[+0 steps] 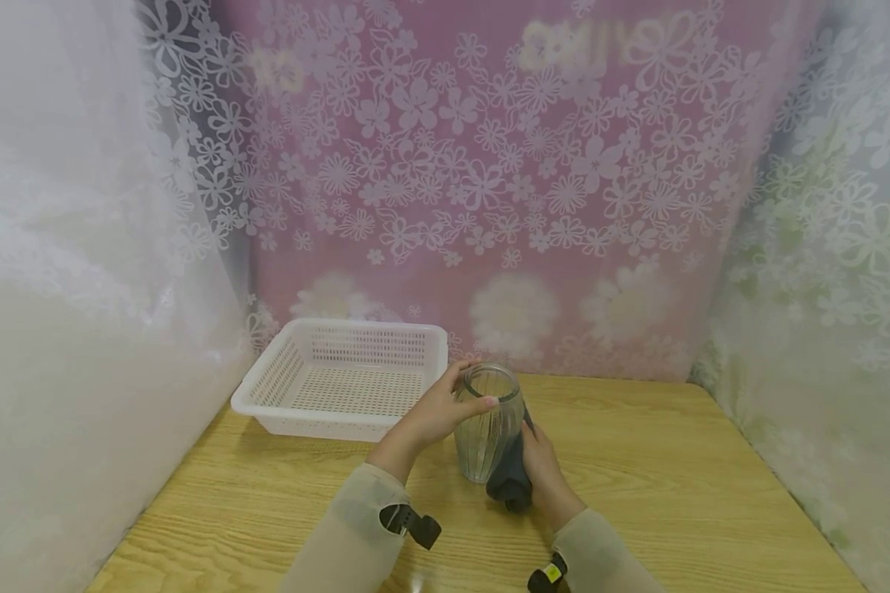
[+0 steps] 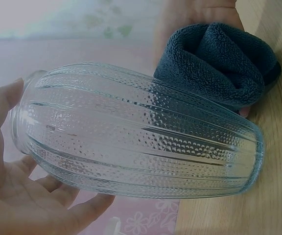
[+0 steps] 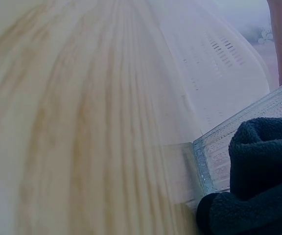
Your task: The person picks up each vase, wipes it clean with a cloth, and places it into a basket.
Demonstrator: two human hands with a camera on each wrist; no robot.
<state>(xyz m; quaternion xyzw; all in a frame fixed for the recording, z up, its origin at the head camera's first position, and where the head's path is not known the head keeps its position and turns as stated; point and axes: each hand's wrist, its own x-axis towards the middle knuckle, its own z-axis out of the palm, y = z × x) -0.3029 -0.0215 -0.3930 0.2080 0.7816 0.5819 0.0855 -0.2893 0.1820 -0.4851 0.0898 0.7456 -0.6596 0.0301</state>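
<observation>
A clear ribbed glass vase (image 1: 482,436) stands at the middle of the table, close to upright. My left hand (image 1: 441,408) grips it near the neck, thumb at the rim and fingers around the far side, as the left wrist view shows on the glass vase (image 2: 131,132). My right hand (image 1: 547,473) holds a folded dark blue-grey towel (image 1: 510,478) against the vase's right side. In the left wrist view the bunched towel (image 2: 214,63) touches the glass. The right wrist view shows the towel (image 3: 263,171) beside the vase's base, with most of the right hand hidden.
A white perforated plastic basket (image 1: 341,424) stands at the back left, just left of the vase. The wooden table (image 1: 653,469) is bounded by a pink flowered curtain (image 1: 489,206) behind and pale sheets at both sides.
</observation>
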